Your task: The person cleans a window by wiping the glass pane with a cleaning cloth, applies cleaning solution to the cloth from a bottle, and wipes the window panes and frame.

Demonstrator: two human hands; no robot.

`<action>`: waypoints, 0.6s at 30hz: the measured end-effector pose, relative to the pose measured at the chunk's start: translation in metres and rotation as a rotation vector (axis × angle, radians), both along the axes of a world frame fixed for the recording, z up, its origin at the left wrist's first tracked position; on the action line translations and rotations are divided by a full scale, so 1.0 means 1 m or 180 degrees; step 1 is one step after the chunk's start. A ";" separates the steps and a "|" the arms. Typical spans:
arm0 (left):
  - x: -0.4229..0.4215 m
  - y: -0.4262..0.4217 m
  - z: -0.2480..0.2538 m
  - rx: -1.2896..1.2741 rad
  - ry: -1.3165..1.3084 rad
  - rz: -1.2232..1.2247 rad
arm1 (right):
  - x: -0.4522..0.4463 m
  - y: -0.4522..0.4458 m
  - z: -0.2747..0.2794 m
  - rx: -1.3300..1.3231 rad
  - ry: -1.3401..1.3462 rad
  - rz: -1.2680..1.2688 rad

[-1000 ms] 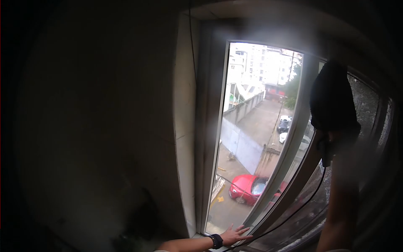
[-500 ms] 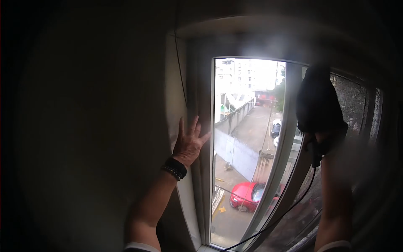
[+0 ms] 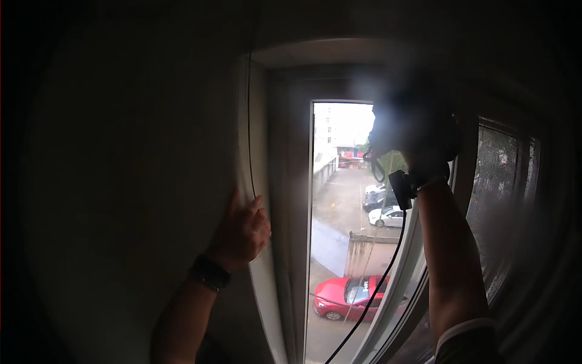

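My left hand (image 3: 245, 233), with a black band at the wrist, is closed at the left edge of the window recess. Its fingers pinch a thin dark cable (image 3: 248, 121) that hangs down from above. Raised in front of the upper glass, my right hand (image 3: 421, 167) is closed on a bulky dark object (image 3: 415, 124), whose details are lost in shadow and glare. Below that hand hang a small loop and a black block (image 3: 401, 189). A black cord (image 3: 388, 270) runs from the block down to the bottom of the view.
A tall window frame (image 3: 291, 212) surrounds the bright glass. At the right stands a textured, darker pane (image 3: 494, 176). Dark wall (image 3: 133, 182) fills the left side. Outside, below, are a red car (image 3: 348, 297), a white car (image 3: 388, 216) and a wall.
My left hand has risen from the sill to the recess's left edge and closed on the thin cable. My right hand and the dark object have moved left, in front of the clear glass.
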State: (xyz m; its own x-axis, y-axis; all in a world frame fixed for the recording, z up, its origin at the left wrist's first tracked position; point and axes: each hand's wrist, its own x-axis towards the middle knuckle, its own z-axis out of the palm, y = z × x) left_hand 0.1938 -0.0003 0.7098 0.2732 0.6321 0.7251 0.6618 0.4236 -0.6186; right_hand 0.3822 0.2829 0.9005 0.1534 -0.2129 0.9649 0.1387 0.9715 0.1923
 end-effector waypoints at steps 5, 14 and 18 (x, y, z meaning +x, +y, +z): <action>-0.002 -0.001 -0.003 0.0021 -0.0215 -0.0300 | -0.058 -0.043 -0.019 0.0147 -0.0040 -0.0045; -0.010 -0.001 -0.005 -0.0035 -0.0032 -0.0235 | -0.137 -0.112 -0.019 0.0452 -0.0401 -0.0221; -0.008 -0.005 -0.005 -0.0062 -0.0034 -0.0198 | -0.128 -0.114 -0.033 0.0748 -0.0738 -0.0464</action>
